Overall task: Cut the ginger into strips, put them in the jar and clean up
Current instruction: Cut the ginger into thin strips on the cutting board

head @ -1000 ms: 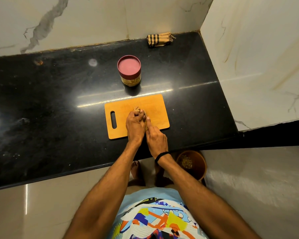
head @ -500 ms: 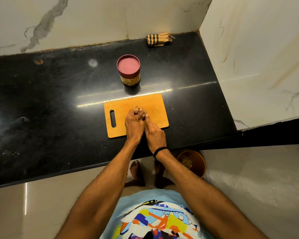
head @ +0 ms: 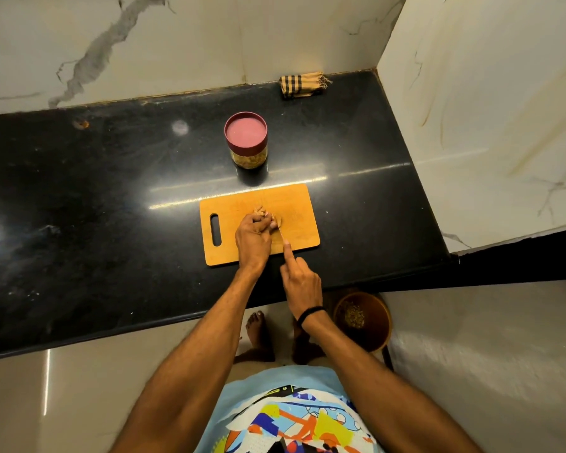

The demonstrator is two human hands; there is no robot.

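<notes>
An orange wooden cutting board (head: 294, 207) lies on the black counter. On its middle sits a small piece of ginger (head: 261, 211), with a cut bit beside it at the right. My left hand (head: 254, 237) presses down on the ginger, fingers curled over it. My right hand (head: 299, 282) grips a knife (head: 280, 234); the forefinger lies along the blade's back and the thin blade points at the ginger. The handle is hidden in my fist. Behind the board stands a jar (head: 246, 140) with a red lid on and yellowish pieces inside.
The black counter (head: 95, 207) ends at a marble wall behind and a marble side wall at the right. A striped folded cloth (head: 303, 85) lies in the back corner. On the floor below the counter edge stands a brown bowl (head: 363, 318) with scraps, next to my bare feet.
My right hand has drawn back toward me with the knife, away from my left hand. A cut bit of ginger now shows beside my left fingers.
</notes>
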